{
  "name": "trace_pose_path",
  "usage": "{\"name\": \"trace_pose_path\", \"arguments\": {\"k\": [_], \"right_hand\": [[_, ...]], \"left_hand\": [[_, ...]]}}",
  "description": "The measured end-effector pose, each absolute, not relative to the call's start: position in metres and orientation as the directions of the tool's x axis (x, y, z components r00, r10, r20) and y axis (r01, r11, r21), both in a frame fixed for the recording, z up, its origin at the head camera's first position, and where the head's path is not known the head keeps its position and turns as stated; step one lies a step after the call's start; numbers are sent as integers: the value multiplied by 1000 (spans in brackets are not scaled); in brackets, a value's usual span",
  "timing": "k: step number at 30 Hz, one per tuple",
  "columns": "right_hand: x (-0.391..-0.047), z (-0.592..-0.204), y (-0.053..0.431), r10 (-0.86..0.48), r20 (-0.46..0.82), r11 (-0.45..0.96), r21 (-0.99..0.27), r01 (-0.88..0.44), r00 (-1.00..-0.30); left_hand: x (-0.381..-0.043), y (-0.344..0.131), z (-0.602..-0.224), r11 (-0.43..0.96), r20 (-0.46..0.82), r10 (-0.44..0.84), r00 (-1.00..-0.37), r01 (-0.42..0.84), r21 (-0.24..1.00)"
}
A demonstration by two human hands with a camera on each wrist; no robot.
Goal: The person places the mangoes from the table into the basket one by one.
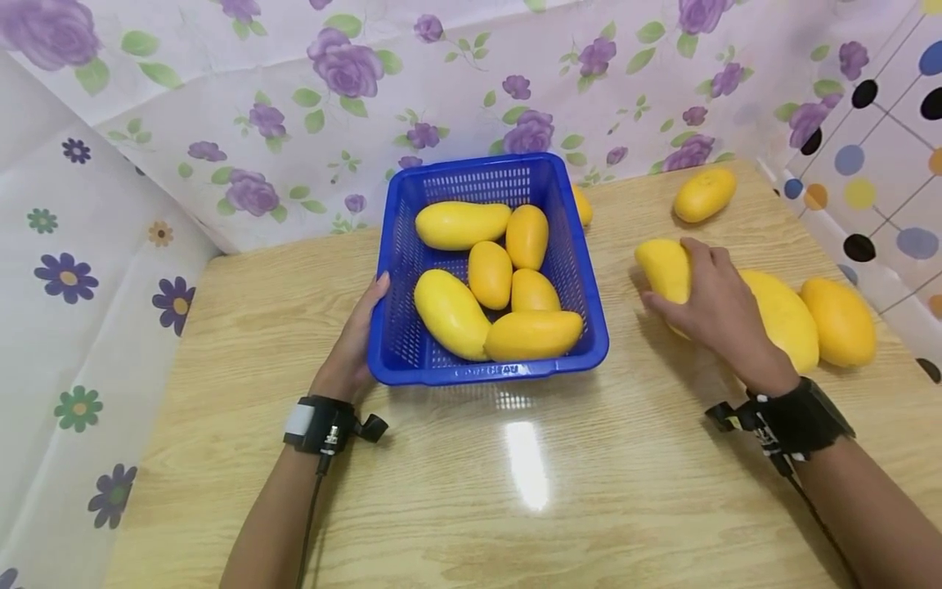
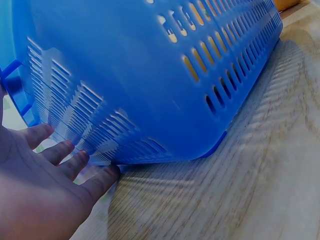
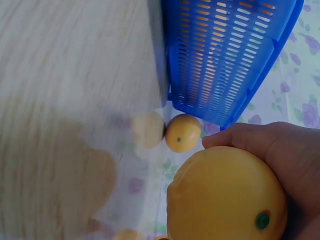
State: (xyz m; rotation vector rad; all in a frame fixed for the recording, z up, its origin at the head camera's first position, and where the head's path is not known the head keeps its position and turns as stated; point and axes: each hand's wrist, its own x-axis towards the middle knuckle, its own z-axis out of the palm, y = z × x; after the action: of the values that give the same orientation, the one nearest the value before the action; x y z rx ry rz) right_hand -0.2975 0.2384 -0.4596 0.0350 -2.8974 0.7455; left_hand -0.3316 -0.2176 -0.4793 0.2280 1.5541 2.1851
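Observation:
In the head view, my left hand is at the left side of a blue plastic basket, a fingertip at its rim. The left wrist view shows this hand's fingers fairly straight against the slotted outer wall. Inside the basket lie several yellow mangoes, among them a large one and one across the front. Right of the basket, my right hand grips a yellow mango, its green stem end showing in the right wrist view. Part of this mango is hidden by the hand.
Beside my right hand lie a big mango and an orange-yellow one. Another mango is at the back right; one is partly hidden behind the basket. The wooden table meets flowered walls at the back and left.

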Motion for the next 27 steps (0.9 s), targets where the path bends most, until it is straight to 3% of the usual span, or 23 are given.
{"name": "trace_pose_path", "arguments": {"k": [13,27], "right_hand": [[-320,-451,219,-97,166,864,-476,-166,-981],[-271,-444,267,68,234,882,-469,-51,-970]], "left_hand": [[-312,-227,-481,-327,-114,365,-924,-242,913],[-348,-164,-505,-323,-116,518,-848,-319,891]]}}
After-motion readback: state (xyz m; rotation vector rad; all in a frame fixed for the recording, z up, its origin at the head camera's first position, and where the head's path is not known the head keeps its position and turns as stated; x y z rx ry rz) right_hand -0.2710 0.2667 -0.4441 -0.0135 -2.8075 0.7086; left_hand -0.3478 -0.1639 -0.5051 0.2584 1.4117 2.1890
